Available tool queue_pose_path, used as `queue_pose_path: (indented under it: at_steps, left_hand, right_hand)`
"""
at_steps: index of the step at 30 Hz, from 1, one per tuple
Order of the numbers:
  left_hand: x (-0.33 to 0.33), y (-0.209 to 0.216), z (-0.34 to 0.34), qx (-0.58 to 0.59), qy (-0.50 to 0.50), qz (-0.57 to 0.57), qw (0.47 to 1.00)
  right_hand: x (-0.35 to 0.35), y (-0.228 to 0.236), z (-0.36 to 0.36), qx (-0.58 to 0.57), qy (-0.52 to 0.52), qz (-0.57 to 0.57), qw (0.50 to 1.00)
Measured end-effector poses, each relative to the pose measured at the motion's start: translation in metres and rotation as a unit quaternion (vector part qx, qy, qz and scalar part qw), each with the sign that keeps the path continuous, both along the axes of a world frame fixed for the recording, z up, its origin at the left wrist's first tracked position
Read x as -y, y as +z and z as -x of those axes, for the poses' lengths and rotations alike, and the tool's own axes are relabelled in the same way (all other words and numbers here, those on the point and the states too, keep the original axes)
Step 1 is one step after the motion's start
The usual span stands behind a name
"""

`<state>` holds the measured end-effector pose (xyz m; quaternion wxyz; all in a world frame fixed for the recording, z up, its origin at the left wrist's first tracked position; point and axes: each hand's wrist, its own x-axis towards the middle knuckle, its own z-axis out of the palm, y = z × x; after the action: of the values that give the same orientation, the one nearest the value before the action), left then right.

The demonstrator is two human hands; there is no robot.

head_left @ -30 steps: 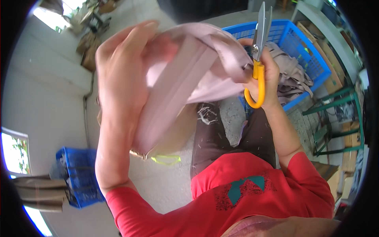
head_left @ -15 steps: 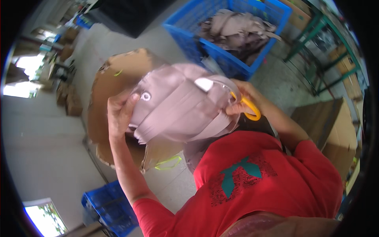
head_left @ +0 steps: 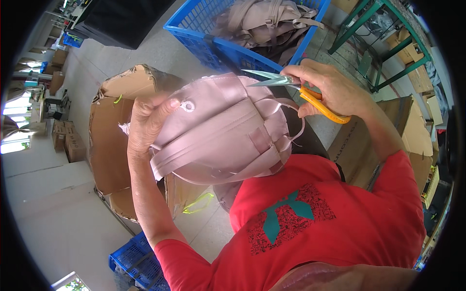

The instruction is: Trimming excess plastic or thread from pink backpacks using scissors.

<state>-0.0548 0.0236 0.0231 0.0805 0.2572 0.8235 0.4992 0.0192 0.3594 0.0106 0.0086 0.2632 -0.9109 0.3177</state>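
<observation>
A pale pink bag piece [head_left: 213,126] with sewn straps, a top loop and a white-ringed eyelet is held up in front of my chest. My left hand [head_left: 148,116] pinches its left edge beside the eyelet, thumb on the near face. In my right hand [head_left: 330,89] is a pair of scissors [head_left: 323,104] with yellow handles. Their blades are parted and point left, over the bag's upper right edge. The right fingers are wrapped round the handles, clear of the fabric loop.
A blue plastic crate [head_left: 218,51] at the far side holds a heap of similar pink pieces [head_left: 267,24]. An open cardboard box [head_left: 109,140] stands at left behind my left hand. At right are a green metal stand [head_left: 357,26] and cardboard [head_left: 366,140]. Another blue crate [head_left: 141,262] sits lower left.
My right hand has come off the bag's right edge and moved up and right. The scissors have swung out with blades parted. My left hand still grips the bag.
</observation>
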Motion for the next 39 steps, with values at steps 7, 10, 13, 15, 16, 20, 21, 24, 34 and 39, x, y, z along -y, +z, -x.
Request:
queue_pose_path:
  at_steps: [7,10,13,15,16,20,21,24,34,39]
  left_hand:
    - [0.002,0.001,0.002,0.022,-0.016,0.045,0.999]
    - [0.001,0.001,0.000,-0.018,0.002,0.031,0.999]
    - [0.006,0.002,0.001,0.030,0.005,0.054,0.998]
    - [0.011,-0.003,0.002,0.036,0.004,0.055,0.998]
    - [0.012,-0.002,0.002,0.036,0.005,0.055,0.998]
    - [0.011,0.001,-0.001,0.041,0.009,0.057,0.997]
    - [0.009,0.000,-0.003,0.036,0.009,0.031,0.999]
    - [0.005,0.003,-0.004,0.032,0.010,0.014,0.999]
    - [0.002,0.010,-0.015,0.021,0.004,0.033,0.999]
    - [0.005,0.010,-0.020,0.005,0.005,0.014,1.000]
  right_hand:
    - [0.018,0.014,0.026,-0.041,0.037,-0.052,0.997]
    - [0.024,0.017,0.032,-0.045,0.048,-0.084,0.994]
    - [0.027,0.018,0.035,-0.056,0.067,-0.085,0.993]
    - [0.027,0.016,0.036,-0.083,0.072,-0.084,0.990]
    - [0.028,0.015,0.036,-0.083,0.073,-0.084,0.990]
    - [0.030,0.012,0.037,-0.078,0.083,-0.065,0.991]
    - [0.031,0.012,0.036,-0.072,0.086,-0.055,0.992]
    - [0.030,0.011,0.034,-0.065,0.084,-0.061,0.992]
    - [0.034,0.027,0.037,-0.125,0.078,-0.110,0.983]
    - [0.029,0.027,0.041,-0.042,0.110,-0.115,0.986]
